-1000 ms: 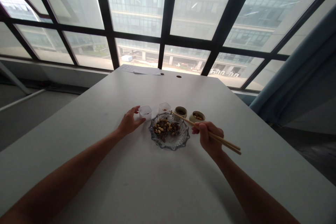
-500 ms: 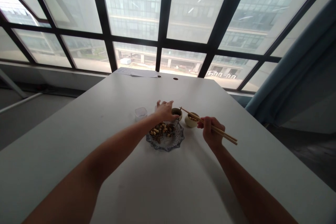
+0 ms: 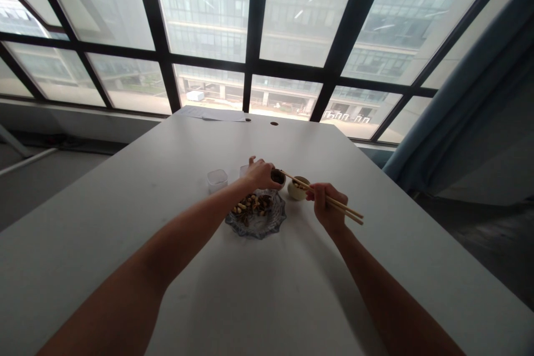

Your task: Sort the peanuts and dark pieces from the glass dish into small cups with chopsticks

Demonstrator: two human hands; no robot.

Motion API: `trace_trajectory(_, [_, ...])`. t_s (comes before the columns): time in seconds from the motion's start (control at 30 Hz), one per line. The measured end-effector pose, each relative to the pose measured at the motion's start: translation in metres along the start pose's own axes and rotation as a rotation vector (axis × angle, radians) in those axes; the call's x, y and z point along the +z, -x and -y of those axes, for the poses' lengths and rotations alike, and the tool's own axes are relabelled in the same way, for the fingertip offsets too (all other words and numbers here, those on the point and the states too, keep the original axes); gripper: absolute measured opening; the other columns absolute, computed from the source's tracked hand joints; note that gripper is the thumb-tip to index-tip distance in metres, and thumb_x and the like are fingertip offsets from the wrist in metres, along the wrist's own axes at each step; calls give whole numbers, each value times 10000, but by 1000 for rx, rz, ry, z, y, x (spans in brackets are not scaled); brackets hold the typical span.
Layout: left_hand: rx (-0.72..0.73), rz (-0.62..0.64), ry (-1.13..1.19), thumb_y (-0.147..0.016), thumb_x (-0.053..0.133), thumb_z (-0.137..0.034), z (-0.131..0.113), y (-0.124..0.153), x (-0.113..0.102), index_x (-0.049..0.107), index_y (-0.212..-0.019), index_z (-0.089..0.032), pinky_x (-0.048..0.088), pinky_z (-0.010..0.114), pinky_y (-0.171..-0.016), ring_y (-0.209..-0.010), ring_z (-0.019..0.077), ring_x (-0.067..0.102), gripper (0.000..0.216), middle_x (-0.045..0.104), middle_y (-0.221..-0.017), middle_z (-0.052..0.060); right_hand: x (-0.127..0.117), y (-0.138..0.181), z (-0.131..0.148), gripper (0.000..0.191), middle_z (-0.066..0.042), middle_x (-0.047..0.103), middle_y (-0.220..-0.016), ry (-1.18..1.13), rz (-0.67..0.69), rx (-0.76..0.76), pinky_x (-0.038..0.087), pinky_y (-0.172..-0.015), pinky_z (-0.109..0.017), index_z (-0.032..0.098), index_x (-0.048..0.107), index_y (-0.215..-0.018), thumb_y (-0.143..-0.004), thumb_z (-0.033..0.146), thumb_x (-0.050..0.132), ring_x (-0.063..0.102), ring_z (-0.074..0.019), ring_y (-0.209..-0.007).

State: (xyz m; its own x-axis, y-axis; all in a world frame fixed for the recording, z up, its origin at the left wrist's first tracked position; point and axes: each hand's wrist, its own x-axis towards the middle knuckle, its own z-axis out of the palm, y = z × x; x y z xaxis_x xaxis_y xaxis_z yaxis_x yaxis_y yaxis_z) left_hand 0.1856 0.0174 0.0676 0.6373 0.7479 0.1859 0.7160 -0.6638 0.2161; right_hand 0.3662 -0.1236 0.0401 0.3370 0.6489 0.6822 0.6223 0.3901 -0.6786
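Observation:
My left hand [image 3: 260, 175] is closed on the rim and side of a small dark-mouthed cup [image 3: 278, 179], which looks tilted slightly toward me. A pair of wooden chopsticks [image 3: 345, 209] is gripped in my right hand [image 3: 329, 207]; their tips reach the dark cup's rim, passing over a pale round cup [image 3: 296, 193] with nut-like pieces inside. In front of both cups stands a scalloped clear glass bowl [image 3: 263, 229]. Peanuts [image 3: 241, 208] and darker brown pieces lie in it, partly hidden by my left forearm.
A clear plastic container [image 3: 217, 181] stands left of the bowl, and a second container [image 3: 243, 169] shows partly behind my left hand. Papers [image 3: 212, 114] lie at the far edge of the white table [image 3: 233, 300], near two round holes. Windows rise beyond; a blue curtain [image 3: 454, 100] hangs right.
My left fingers, spread at the dark cup before, are now closed round it, and the cup has tipped a little. The chopsticks stay in my right hand. The whole view has shifted slightly.

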Motion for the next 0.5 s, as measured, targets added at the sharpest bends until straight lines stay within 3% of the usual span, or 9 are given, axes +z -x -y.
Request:
trace_trajectory(0.1, [-5,27,4,-676,696,-674,1,-3,2,723,-1046,-200,190,552,-1155,-1111,323,603,601,730,-994,118,2,-5,3,440,-42,702,-634,-51,23,58,559,-548,-286,167,681,-794,-911,578,576,661,-160,-543])
trace_trajectory(0.23, [-8,78,-12,-734,668,-658,6,-4,1,667,-1190,-172,131,574,-1173,-1226,336,554,666,712,-1135,160,-3,-13,21,526,-26,659,-539,-182,-148,147,493,-444,-252,163,665,-738,-916,636,519,600,-137,-433])
trace_trajectory(0.3, [3,70,10,-772,653,-627,11,2,-4,611,-1277,-176,96,589,-1179,-1278,328,525,678,687,-1226,162,-8,-17,35,591,-16,614,-467,-214,-172,169,434,-379,-237,171,646,-650,-909,677,485,546,-122,-364])
trace_trajectory(0.4, [32,-64,88,-842,612,-565,27,23,-18,575,-1317,-201,78,593,-1186,-1308,304,510,599,662,-1302,137,-13,-18,53,655,-4,532,-369,-210,-44,203,345,-306,-226,185,614,-540,-876,732,481,462,-105,-291])
trace_trajectory(0.5, [44,-267,133,-894,575,-510,52,57,-33,605,-1268,-211,106,548,-1201,-1282,280,541,479,660,-1315,106,-11,-13,64,648,6,498,-346,-188,210,193,307,-293,-223,196,602,-515,-871,727,502,428,-100,-288])
